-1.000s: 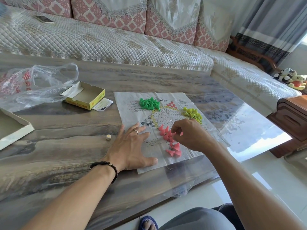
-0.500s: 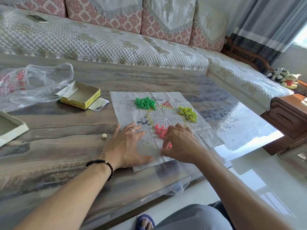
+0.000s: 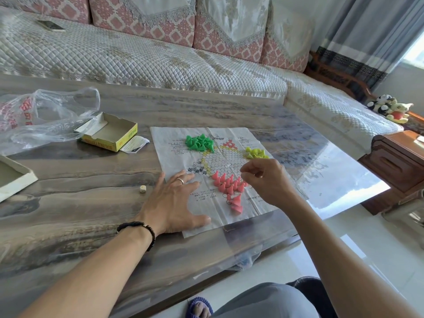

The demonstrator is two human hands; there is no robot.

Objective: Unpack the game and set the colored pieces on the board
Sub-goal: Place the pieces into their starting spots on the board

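A home living room, seemingly: quilted sofa [image 3: 137, 58], curtains [image 3: 367, 31], soft toys [image 3: 390, 109], low table [image 3: 68, 180].

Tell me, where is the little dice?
The die sits on the bare table, left of the paper board and just beyond the left hand, which lies flat on the board's near left edge.

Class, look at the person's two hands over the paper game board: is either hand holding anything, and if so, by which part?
The left hand holds nothing; it presses flat on the paper board. The right hand hovers over the pink pieces, fingertips pinched; whether it holds a piece cannot be told.
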